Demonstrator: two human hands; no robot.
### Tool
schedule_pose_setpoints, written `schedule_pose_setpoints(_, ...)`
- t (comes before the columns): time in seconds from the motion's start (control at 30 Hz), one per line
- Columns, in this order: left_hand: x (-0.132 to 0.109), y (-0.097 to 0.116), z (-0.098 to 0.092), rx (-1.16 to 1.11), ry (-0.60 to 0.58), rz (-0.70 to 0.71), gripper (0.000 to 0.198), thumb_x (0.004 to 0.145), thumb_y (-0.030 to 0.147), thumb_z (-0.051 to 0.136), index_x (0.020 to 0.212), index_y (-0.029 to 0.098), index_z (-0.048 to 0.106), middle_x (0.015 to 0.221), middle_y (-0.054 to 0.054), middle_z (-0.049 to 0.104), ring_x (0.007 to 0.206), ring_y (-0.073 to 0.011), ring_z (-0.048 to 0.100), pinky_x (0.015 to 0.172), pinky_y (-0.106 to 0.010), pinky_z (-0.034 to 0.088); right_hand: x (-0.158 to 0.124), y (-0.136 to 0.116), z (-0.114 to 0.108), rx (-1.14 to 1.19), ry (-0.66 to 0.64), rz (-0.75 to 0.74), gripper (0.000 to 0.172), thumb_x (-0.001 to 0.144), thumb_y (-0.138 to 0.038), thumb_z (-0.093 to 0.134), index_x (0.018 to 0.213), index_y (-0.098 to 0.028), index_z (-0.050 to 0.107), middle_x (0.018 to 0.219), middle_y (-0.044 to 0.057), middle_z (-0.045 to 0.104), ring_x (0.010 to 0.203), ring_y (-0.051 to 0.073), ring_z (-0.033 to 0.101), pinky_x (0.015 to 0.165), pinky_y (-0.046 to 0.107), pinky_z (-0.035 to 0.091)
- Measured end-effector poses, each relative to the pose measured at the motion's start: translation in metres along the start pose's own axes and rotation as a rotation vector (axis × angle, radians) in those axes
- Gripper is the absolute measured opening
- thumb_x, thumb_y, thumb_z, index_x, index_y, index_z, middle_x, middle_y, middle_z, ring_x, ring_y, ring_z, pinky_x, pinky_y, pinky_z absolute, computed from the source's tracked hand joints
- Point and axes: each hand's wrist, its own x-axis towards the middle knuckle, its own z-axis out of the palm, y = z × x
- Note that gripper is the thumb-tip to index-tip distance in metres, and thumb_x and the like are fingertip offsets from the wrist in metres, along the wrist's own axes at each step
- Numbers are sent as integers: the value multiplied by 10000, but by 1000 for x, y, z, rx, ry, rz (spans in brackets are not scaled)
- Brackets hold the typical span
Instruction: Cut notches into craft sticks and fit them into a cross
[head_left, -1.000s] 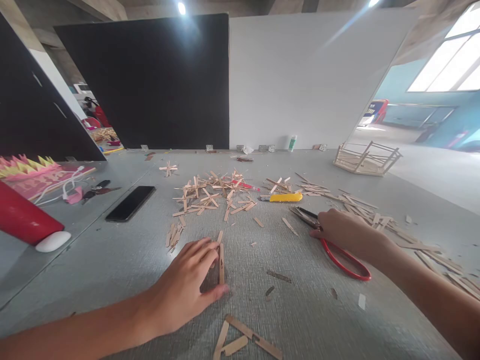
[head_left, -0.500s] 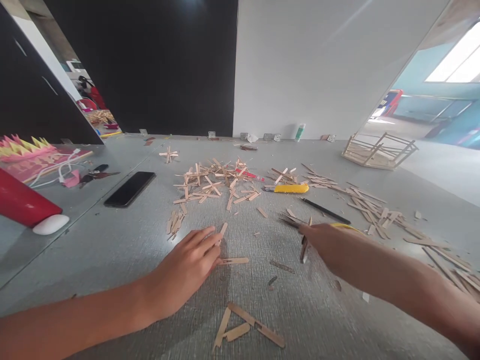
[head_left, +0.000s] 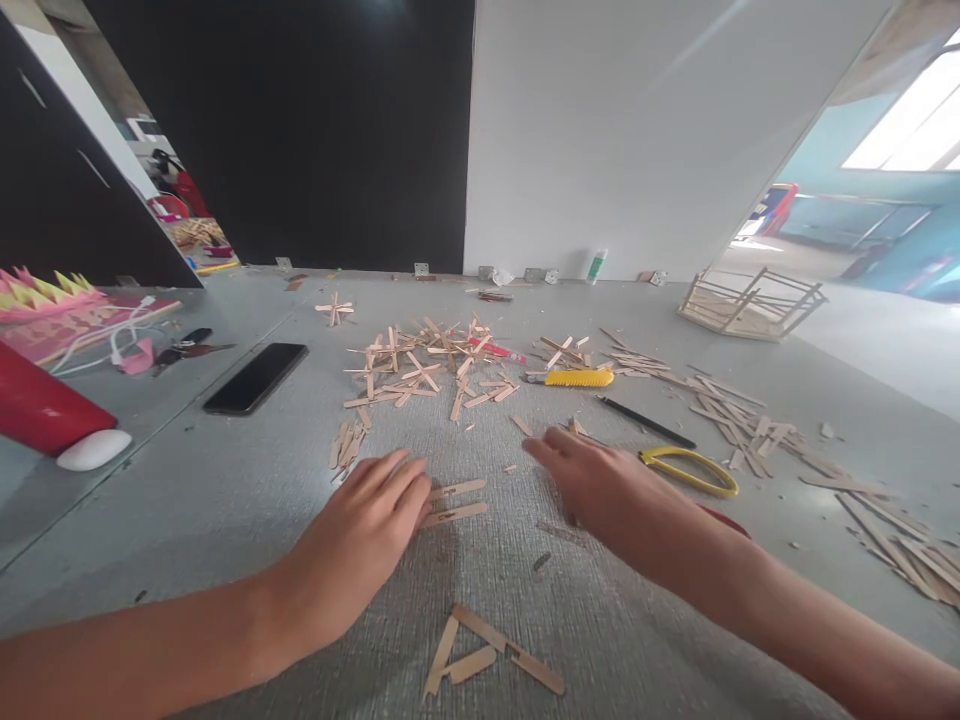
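Observation:
My left hand [head_left: 375,535] rests low over the table with its fingers closed on two wooden craft sticks [head_left: 459,513]. The sticks jut out to the right, roughly parallel, with small notches in them. My right hand [head_left: 589,475] hovers farther right, fingers stretched toward the left and no object visible in them; its palm side is hidden. Beside that wrist lies a pair of scissors, of which the yellow handle [head_left: 690,470] shows. Nearer me, several notched craft sticks [head_left: 487,630] form a rough triangle.
Beyond the hands lies a pile of craft sticks [head_left: 420,370], with a yellow utility knife [head_left: 577,378] and a black pen-like tool [head_left: 649,422] to its right. A phone [head_left: 256,378] and red bottle [head_left: 52,405] are left. A stick frame [head_left: 750,303] stands far right.
My right hand has let go of the scissors and moved left. The angled stick by my left hand now lies roughly parallel to the other one.

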Motion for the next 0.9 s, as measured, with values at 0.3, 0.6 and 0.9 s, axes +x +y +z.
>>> schedule_pose_setpoints(0.3, 1, -1, 4, -13, -18, -40, 289, 1004, 68, 456, 1176, 183, 657, 1288, -119, 677, 1212, -337, 621, 930, -519, 570, 27, -31, 27, 83, -117, -333, 316, 1017, -62, 485, 1314, -110, 580, 1250, 155, 658, 1150, 254, 618, 935, 404, 563)
schedule_pose_setpoints(0.6, 8, 1, 0, -108, 36, -9, 306, 1036, 45, 404, 1086, 174, 677, 1163, -98, 701, 1145, -298, 608, 902, -474, 543, 25, -31, 28, 93, -108, -343, 206, 1012, -65, 491, 885, -142, 634, 899, 101, 640, 803, 213, 587, 700, 350, 507)
schedule_pose_setpoints(0.9, 12, 17, -14, -422, -105, 34, 253, 998, 8, 505, 950, 188, 676, 987, -38, 634, 942, -223, 573, 797, -356, 476, 26, -31, 31, 217, -123, -295, 143, 1009, -79, 536, 1085, -143, 638, 1102, 103, 682, 1033, 212, 616, 891, 356, 526)
